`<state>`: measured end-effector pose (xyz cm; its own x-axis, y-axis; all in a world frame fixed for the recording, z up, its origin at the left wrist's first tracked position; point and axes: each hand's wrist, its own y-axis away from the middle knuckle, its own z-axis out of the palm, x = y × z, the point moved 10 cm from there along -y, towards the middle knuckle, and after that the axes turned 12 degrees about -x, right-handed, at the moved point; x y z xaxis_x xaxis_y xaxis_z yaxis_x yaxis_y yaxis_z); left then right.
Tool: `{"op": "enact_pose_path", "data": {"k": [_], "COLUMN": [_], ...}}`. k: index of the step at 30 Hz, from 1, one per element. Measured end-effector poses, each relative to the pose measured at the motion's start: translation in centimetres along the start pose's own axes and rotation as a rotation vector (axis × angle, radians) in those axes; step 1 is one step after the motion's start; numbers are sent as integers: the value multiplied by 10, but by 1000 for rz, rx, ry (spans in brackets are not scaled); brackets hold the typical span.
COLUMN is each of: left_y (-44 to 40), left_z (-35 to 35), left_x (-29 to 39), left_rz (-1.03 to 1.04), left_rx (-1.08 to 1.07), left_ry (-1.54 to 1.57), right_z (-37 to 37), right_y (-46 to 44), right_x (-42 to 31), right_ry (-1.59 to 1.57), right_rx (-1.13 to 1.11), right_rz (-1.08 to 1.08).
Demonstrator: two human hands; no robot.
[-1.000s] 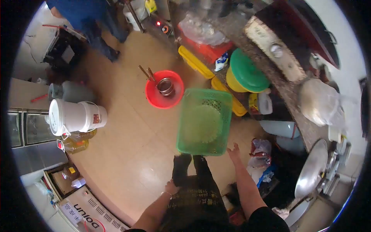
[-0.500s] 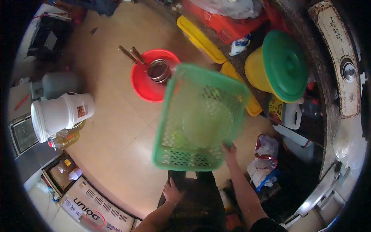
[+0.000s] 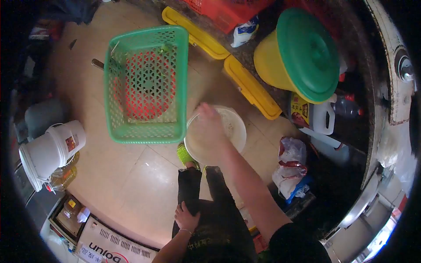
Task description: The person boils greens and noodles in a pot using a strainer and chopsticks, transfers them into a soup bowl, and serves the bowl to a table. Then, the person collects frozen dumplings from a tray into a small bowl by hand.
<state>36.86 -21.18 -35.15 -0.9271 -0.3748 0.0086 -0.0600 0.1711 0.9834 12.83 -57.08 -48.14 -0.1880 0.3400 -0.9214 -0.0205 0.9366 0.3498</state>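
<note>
A green plastic basket point(image 3: 147, 135) with a perforated bottom sits over the red basin point(image 3: 151, 98), whose colour shows through the holes. A few green leaf scraps point(image 3: 165, 48) cling inside the basket. My right hand point(image 3: 208, 117) is over the white bucket point(image 3: 239, 122), just right of the basket and apart from it. Motion blurs its fingers, so their pose is unclear. The bucket has pale contents that I cannot identify. My left hand point(image 3: 186, 217) rests on my dark-clothed leg, fingers laid out, holding nothing.
To the right are a yellow bucket with a green lid point(image 3: 309, 55), yellow plastic lids point(image 3: 252, 87), a white jug point(image 3: 323, 118) and plastic bags point(image 3: 290, 164). White pails point(image 3: 52, 147) and an oil bottle point(image 3: 65, 177) are at left. My green shoe point(image 3: 186, 155) is beside the bucket.
The green basket has moved left and away from me, onto the red basin. My right hand has let go of it and is over the white bucket, now uncovered. My left hand stays on my leg.
</note>
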Motion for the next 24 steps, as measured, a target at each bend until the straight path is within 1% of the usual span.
{"op": "enact_pose_path", "data": {"k": [1,2,3,4,5,7,8,9,10,11,13,14,16,19,20,21,22,23,24], "left_y": [0,-1,-2,-4,-7,-13,-12,-9,-7,-7,-7,-5,-1,-2,-2,0,1,-1,-5], "left_z": [-2,-3,-4,-5,-3,-2,-6,-14,-21,-23,-24,-25,-32,-34,-34,-33,-34,-31,-27], "left_x": [0,1,1,0,-1,-3,-1,4,8,9,12,14,20,22,22,22,21,17,14], "left_rz": [-6,-2,3,8,11,29,28,44,60,59,47,52,68,84,86,100,112,106,127], "left_rx": [8,6,16,24,25,51,52,69,87,91,74,79,143,143,148,166,182,178,179], "left_ry": [-5,-1,37,75,79,63,62,62,61,57,37,31,9,-26,-26,-24,-24,-25,-13], "right_z": [-31,-91,-138,-142,-177,-252,-275,-283,-280,-275,-280,-280,-268,-284,-302,-332,-351,-340,-334], "right_y": [10,36,59,92,96,136,141,126,112,105,118,121,115,123,117,124,132,128,127], "right_x": [40,79,102,67,104,199,221,231,230,218,207,198,178,212,243,291,317,297,247], "right_ry": [-86,26,138,-752,-1161,-967,-969,-1035,-1093,-1098,-1107,-1112,-1206,-1123,-1124,-867,-598,-599,-514], "right_rx": [90,278,465,783,731,859,859,657,454,455,761,765,599,566,564,633,690,688,772], "right_rz": [154,156,153,463,140,394,395,334,270,268,398,391,324,291,286,492,689,697,615]}}
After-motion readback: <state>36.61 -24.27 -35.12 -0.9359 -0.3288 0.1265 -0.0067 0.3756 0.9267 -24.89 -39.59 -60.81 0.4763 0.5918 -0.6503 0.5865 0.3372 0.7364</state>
